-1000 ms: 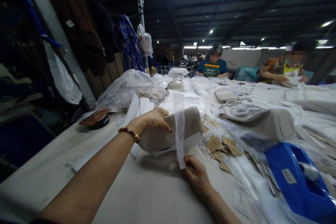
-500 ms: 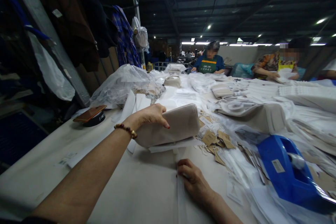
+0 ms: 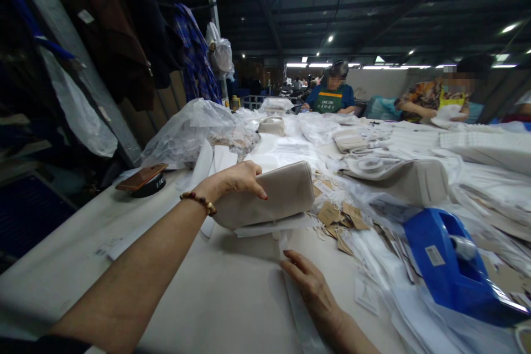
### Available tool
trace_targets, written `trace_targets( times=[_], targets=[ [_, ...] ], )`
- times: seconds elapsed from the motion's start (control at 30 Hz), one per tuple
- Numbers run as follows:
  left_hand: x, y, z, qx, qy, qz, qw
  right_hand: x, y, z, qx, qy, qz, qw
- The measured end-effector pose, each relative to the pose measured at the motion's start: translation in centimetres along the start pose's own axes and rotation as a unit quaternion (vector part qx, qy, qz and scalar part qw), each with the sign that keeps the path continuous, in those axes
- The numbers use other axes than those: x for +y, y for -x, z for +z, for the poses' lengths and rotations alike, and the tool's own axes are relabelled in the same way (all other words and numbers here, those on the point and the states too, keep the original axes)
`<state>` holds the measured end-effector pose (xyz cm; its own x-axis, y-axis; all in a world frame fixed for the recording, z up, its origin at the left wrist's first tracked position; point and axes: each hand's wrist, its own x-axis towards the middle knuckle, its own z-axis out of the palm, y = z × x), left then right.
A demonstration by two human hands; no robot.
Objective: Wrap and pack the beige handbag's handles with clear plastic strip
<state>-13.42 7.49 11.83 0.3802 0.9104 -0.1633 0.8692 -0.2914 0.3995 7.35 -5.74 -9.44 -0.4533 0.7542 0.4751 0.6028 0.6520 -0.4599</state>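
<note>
A beige bag [image 3: 274,193] is gripped from above by my left hand [image 3: 244,180], thumb across its near side and the other fingers hidden behind. The bag is tilted, held just over the table, with a white sheet [image 3: 274,225] sticking out along its lower edge. From beneath it a translucent white strip [image 3: 296,310] runs toward me. My right hand [image 3: 311,285] is closed on this strip below the bag, with the fingertips at its edge; the thumb is hidden.
A blue tape dispenser [image 3: 456,271] stands at the right. Brown paper tags [image 3: 342,218] lie beside the bag. Clear plastic [image 3: 186,130] is heaped at the far left, near a phone [image 3: 141,177] on a dark round object. Two co-workers [image 3: 329,99] are across the table.
My right hand has shifted slightly right and its fingers have straightened somewhat. The strip now slants to the right. My left hand keeps holding the bag in nearly the same place.
</note>
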Motion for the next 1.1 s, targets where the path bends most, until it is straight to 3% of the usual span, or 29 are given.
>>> trace_targets(
  times=[0.2, 0.37, 0.47, 0.63, 0.73, 0.83, 1.0, 1.1],
  targets=[
    [0.2, 0.2, 0.0, 0.003, 0.004, -0.006, 1.000, 0.2, -0.3, 0.6, 0.051, 0.084, -0.079, 0.992],
    [0.1, 0.1, 0.1, 0.001, 0.013, -0.006, 1.000, -0.5, -1.1, 0.5, 0.038, 0.108, -0.117, 0.986],
    [0.1, 0.2, 0.1, 0.002, 0.015, -0.007, 1.000, -0.9, -1.5, 0.9, 0.047, 0.036, -0.069, 0.996],
    [0.2, 0.2, 0.1, 0.005, 0.019, -0.009, 1.000, -1.0, -1.7, 2.3, 0.131, -0.052, 0.059, 0.988],
    [0.1, 0.1, 0.2, 0.002, 0.021, -0.009, 1.000, -0.9, -1.4, 2.7, 0.136, -0.051, 0.053, 0.988],
    [0.0, 0.0, 0.1, -0.001, 0.024, -0.009, 1.000, -1.1, -1.2, 2.2, 0.099, -0.042, 0.010, 0.994],
    [0.0, 0.1, 0.1, -0.006, 0.033, -0.011, 0.999, -1.7, -2.0, 0.6, -0.080, 0.074, -0.069, 0.992],
    [0.1, 0.1, 0.1, -0.006, 0.036, -0.018, 0.999, -1.9, -3.0, 0.2, -0.122, 0.084, -0.090, 0.985]
  ],
)
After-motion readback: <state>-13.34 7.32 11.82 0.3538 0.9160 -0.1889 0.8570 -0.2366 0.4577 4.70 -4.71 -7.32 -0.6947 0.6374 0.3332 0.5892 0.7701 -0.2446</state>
